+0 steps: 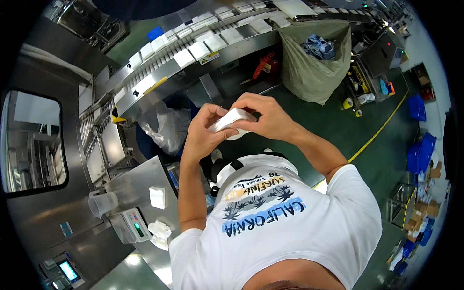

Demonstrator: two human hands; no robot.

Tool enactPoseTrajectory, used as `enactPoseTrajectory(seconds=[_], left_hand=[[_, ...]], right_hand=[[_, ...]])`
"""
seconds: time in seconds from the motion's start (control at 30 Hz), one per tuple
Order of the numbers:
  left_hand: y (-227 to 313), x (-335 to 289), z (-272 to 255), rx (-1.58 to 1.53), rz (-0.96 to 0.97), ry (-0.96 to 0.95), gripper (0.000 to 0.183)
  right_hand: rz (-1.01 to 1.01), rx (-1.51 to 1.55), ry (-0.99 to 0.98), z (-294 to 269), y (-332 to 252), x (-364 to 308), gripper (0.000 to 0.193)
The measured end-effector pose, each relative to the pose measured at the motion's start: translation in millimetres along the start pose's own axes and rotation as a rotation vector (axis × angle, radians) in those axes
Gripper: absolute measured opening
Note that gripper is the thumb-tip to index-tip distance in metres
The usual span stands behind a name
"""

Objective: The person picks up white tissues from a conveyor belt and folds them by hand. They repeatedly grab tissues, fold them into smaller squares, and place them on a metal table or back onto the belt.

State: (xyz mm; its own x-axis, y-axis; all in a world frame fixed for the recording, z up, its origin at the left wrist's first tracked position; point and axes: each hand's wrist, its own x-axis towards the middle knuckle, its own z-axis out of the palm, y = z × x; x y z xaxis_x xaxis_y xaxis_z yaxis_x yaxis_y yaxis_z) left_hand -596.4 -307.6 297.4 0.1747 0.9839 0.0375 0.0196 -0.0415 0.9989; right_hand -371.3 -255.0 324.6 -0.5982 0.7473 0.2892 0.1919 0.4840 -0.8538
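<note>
In front of my chest, both hands hold a small stack of folded white sheets (234, 117). My left hand (205, 130) is closed on its left end, the thumb along the near side. At the other end my right hand (266, 116) pinches it between thumb and curled fingers. The stack looks bent between the two hands, and its underside is partly hidden. Beyond my hands, a conveyor (212, 60) carries rows of similar white stacks (198, 50).
On a steel table (140, 181) to my left are a white stack (157, 197), crumpled white sheets (159, 233), a scale (130, 225) and a clear jug (102, 203). A bin with a plastic liner (169, 128) stands beneath the conveyor. A large greenish sack (316, 67) hangs at the far right.
</note>
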Motion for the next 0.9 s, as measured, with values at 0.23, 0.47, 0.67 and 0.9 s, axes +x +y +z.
enactPoseTrajectory(seconds=[0.23,0.47,0.67,0.9], left_hand=[[-25,-18,26,-0.516,0.008,0.169,0.052],[-5,-8,58,0.125,0.064,0.418,0.034],[-29,10,73,0.136,0.027,0.476,0.029],[-47,48,99,0.079,-0.030,0.462,0.025]], right_hand=[[0.237,0.468,0.114,2,5,-5,0.027],[0.260,0.335,0.050,17,31,-4,0.044],[0.271,0.373,0.181,13,55,-10,0.039],[0.286,0.458,0.347,-20,94,-20,0.032]])
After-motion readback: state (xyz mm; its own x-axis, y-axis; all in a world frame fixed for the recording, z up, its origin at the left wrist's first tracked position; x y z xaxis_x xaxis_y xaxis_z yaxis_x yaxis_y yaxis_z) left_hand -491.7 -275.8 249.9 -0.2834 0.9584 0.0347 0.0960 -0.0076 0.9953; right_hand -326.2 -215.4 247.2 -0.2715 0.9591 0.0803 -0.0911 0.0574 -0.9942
